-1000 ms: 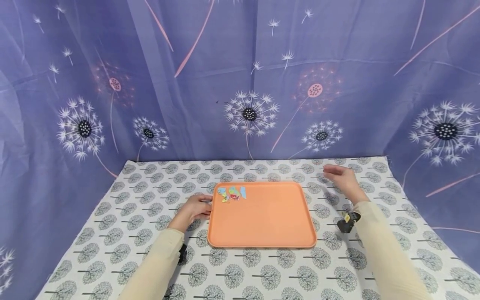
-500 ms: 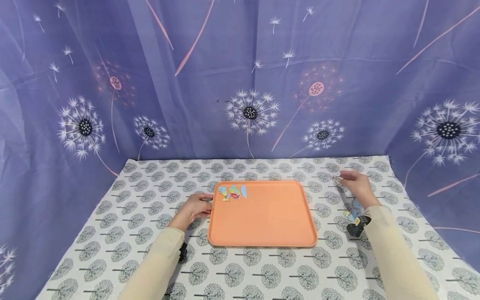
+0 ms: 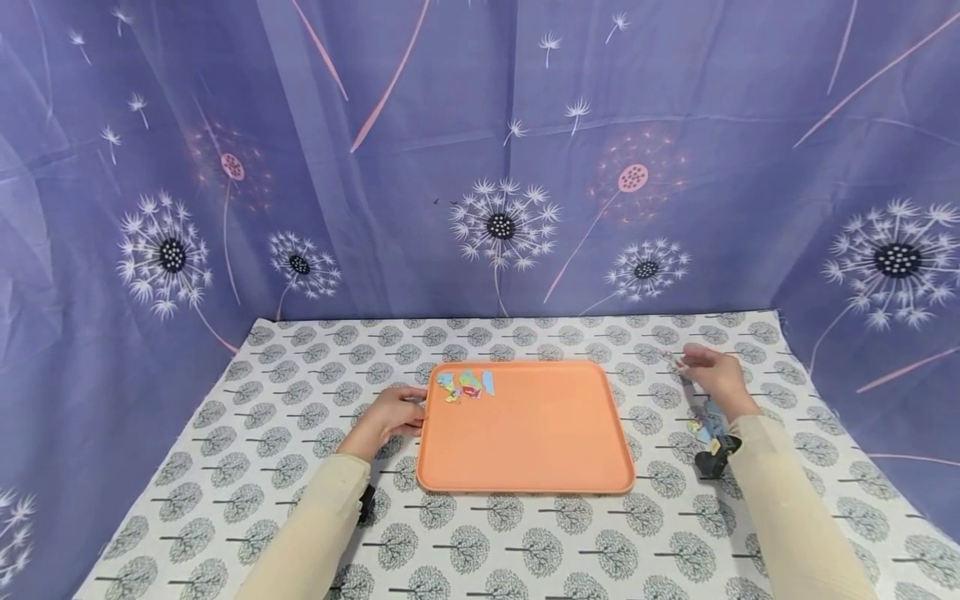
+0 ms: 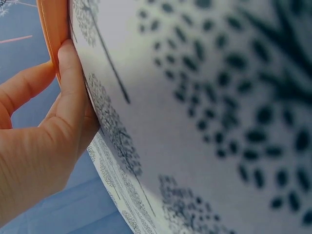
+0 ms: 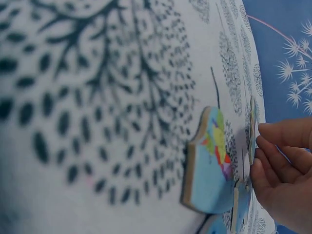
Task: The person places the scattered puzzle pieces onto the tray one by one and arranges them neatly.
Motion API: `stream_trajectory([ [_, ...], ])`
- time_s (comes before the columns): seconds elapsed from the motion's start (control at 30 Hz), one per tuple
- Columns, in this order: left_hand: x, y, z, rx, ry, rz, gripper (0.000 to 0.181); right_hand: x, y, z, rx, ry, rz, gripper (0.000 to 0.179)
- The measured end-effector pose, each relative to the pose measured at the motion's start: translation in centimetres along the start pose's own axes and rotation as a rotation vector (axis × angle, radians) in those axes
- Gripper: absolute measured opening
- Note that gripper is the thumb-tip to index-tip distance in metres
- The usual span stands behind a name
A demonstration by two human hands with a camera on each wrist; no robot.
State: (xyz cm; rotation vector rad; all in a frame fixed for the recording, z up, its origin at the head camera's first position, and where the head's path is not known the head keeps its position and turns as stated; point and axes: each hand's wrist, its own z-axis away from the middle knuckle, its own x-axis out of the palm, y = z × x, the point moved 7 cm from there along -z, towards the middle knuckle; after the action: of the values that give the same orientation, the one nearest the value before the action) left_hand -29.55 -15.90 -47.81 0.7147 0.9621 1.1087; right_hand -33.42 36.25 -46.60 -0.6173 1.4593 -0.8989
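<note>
Right wrist: our right hand pinches a thin brown-edged piece, likely light, stiff, best edge-held; left hand, orange rectangular tray.

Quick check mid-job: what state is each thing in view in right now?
Left hand: holding the tray's left edge.
Right hand: pinching a puzzle piece.
Pinched piece: held between thumb and fingers.
Orange tray: flat on the cloth.
Pieces on the tray: in its far left corner, printed side up.
Loose pieces: on the cloth by the right wrist, printed side up.
Tree-print cloth: spread out.
Curtain: hanging, creased.
</note>
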Motion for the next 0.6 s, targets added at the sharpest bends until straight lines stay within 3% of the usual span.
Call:
stream_trajectory([
  [0.27, 0.05, 0.09, 0.12, -0.006, 0.009, 0.003, 0.049, 0.22, 0.03, 0.3, 0.014, 0.05, 0.038, 0.051],
  [0.6, -0.03, -0.16, -0.26, -0.01, -0.001, 0.009, 0.049, -0.06, -0.2, 0.67, -0.002, 0.024, 0.028, 0.052],
])
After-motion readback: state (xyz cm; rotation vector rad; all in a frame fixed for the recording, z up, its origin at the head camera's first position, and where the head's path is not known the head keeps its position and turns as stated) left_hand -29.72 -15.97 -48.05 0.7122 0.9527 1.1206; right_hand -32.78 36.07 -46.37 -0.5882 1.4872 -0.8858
